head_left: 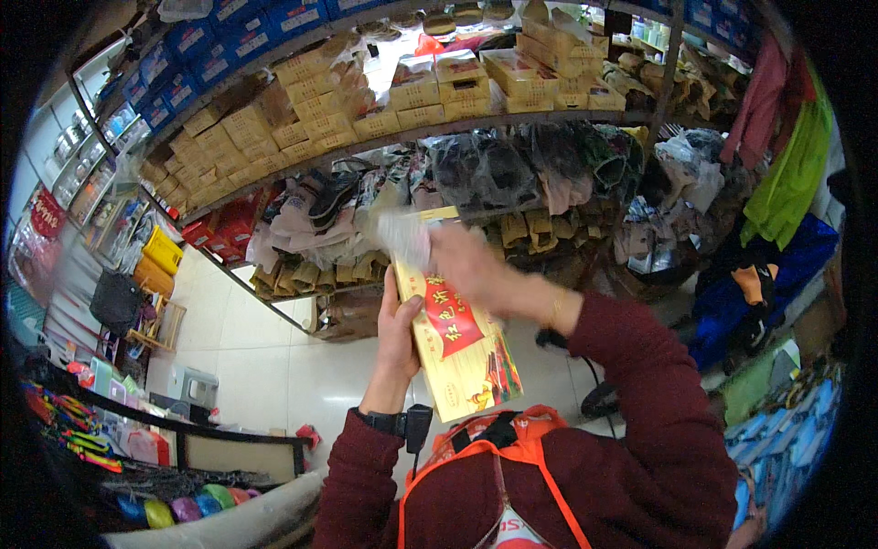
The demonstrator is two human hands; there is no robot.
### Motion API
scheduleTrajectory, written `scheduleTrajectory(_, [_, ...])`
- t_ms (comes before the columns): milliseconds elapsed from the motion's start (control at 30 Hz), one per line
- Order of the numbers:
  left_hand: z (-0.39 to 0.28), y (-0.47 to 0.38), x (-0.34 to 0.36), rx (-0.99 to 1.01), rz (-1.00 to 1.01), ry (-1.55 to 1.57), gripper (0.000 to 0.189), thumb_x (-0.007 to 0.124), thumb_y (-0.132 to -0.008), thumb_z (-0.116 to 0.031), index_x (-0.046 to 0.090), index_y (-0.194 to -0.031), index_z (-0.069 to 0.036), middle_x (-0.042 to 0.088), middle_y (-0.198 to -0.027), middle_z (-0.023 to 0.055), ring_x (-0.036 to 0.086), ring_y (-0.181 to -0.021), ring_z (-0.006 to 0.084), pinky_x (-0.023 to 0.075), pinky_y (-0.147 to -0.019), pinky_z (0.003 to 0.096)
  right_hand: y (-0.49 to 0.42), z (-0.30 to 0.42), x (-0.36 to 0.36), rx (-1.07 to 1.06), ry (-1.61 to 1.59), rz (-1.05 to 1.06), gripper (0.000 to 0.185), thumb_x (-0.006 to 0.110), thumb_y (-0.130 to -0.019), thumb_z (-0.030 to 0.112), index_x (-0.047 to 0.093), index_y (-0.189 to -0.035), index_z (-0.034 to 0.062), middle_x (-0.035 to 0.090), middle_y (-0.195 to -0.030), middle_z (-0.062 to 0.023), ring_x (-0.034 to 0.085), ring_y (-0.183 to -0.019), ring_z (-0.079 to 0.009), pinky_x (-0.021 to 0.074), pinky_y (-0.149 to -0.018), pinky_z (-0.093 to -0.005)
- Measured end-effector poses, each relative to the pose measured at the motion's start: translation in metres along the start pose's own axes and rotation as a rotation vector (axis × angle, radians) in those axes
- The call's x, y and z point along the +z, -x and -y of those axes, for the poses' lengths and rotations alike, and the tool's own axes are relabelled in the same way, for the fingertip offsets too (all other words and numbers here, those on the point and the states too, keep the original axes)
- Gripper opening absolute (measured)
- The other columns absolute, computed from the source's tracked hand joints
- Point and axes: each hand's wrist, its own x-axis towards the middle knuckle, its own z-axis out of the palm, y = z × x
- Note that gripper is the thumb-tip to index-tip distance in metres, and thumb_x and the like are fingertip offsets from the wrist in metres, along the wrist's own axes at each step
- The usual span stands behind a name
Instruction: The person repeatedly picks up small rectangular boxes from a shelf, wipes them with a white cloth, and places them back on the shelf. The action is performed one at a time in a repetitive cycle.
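Note:
My left hand (398, 326) grips the side of a long yellow cardboard box (439, 405), thumb on its top face. The box has a red printed panel and gold and coloured pictures, and it bears writing. It is tilted in front of my chest. Over the far end of the box is my right hand (473, 264), blurred by motion. A whitish, partly see-through thing (401, 237) is in its fingers, perhaps a cloth or plastic film; the blur hides which. This hand covers part of the red panel.
A metal rack ahead holds stacked yellow boxes (322, 106), blue boxes (233, 41) above and plastic-wrapped shoes (480, 168) below. A blue bag (720, 329) stands at right. Left are a wooden stool (161, 326), a grey bin (192, 386) and a dark-edged rack (233, 439) with colourful goods.

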Motion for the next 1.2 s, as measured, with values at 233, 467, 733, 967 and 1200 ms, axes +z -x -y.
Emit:
scheduleTrajectory(233, [0.009, 0.008, 0.009, 0.057, 0.070, -0.063, 0.055, 0.058, -0.088, -0.002, 0.038, -0.138, -0.001, 0.054, -0.129, 0.0113, 0.059, -0.112, 0.0208, 0.0524, -0.092, 0.0363, -0.015, -0.016, -0.002, -0.080, 0.246, -0.210, 0.045, 0.051, -0.088, 0.007, 0.052, -0.132, -0.0039, 0.051, -0.136, -0.0224, 0.045, -0.129, -0.0390, 0.0377, -0.109, -0.0469])
scheduleTrajectory(467, [0.003, 0.005, 0.002, -0.089, -0.046, -0.089, 0.058, 0.067, -0.087, -0.008, 0.041, -0.139, -0.005, 0.057, -0.127, 0.0078, 0.056, -0.116, 0.0168, 0.0495, -0.096, 0.0359, -0.011, 0.002, 0.002, -0.530, 0.140, -0.180, 0.036, 0.054, -0.086, 0.003, 0.061, -0.121, -0.0008, 0.054, -0.133, -0.0205, 0.049, -0.126, -0.0363, 0.0386, -0.109, -0.0457])
scheduleTrajectory(733, [-0.004, 0.013, 0.020, 0.106, 0.147, -0.250, 0.083, 0.073, -0.082, -0.014, 0.027, -0.150, -0.002, 0.054, -0.134, 0.0130, 0.056, -0.120, 0.0218, 0.0481, -0.099, 0.0353, -0.062, -0.142, -0.043, 0.216, 0.026, 0.213, 0.027, 0.051, -0.085, 0.013, 0.067, -0.101, -0.0008, 0.069, -0.099, -0.0183, 0.065, -0.086, -0.0310, 0.0502, -0.077, -0.0433])
scheduleTrajectory(967, [-0.022, 0.002, 0.017, -0.008, 0.064, -0.022, 0.070, 0.069, -0.083, -0.018, 0.035, -0.142, -0.001, 0.059, -0.126, 0.0152, 0.068, -0.102, 0.0258, 0.0611, -0.082, 0.0382, -0.027, -0.109, -0.081, 0.640, -0.490, -0.453, 0.027, 0.047, -0.090, 0.009, 0.064, -0.106, -0.0034, 0.068, -0.092, -0.0096, 0.060, -0.082, -0.0145, 0.0500, -0.077, -0.0322])
scheduleTrajectory(1200, [-0.002, -0.029, 0.010, -0.016, 0.014, 0.071, 0.047, 0.054, -0.091, -0.008, 0.040, -0.136, -0.001, 0.061, -0.121, 0.0139, 0.067, -0.099, 0.0222, 0.0576, -0.083, 0.0345, 0.037, -0.004, 0.010, -0.168, 0.102, -0.216, 0.018, 0.057, -0.084, 0.006, 0.059, -0.101, -0.0010, 0.056, -0.101, -0.0166, 0.055, -0.099, -0.0354, 0.0472, -0.082, -0.0451])
